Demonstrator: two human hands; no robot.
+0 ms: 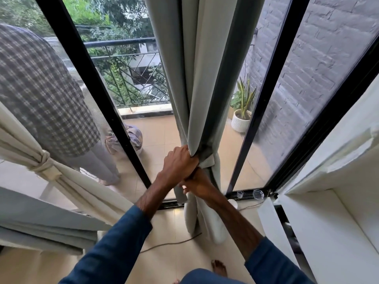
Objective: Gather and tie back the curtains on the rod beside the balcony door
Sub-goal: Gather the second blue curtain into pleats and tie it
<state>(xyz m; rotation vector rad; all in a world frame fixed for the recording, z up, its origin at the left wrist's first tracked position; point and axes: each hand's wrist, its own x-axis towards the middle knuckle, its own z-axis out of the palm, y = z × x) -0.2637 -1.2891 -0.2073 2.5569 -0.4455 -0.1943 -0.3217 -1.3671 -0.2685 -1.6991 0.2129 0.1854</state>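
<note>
Working on the tying step: squeezing the gathered grey curtain (202,99) with the left hand (180,160), fingers curled tight round the bunched folds. Clasping the same bundle just beneath with the right hand (196,183), fingers curled as well and touching the left; not showing plainly whether holding cloth alone or also an end of the tie-back band (208,160), peeking out pale on the far side of the folds. Hanging in front of the balcony door glass, just left of the black door frame (255,119), lower end reaching the floor (164,228) by the sliding track. Sitting already bound with a knotted tie off to the left: the cream curtain (82,191). Judging the next move as calling for a firm squeeze on the folds while bringing the band's ends round to meet and fastening them, without letting any fold slip loose
</note>
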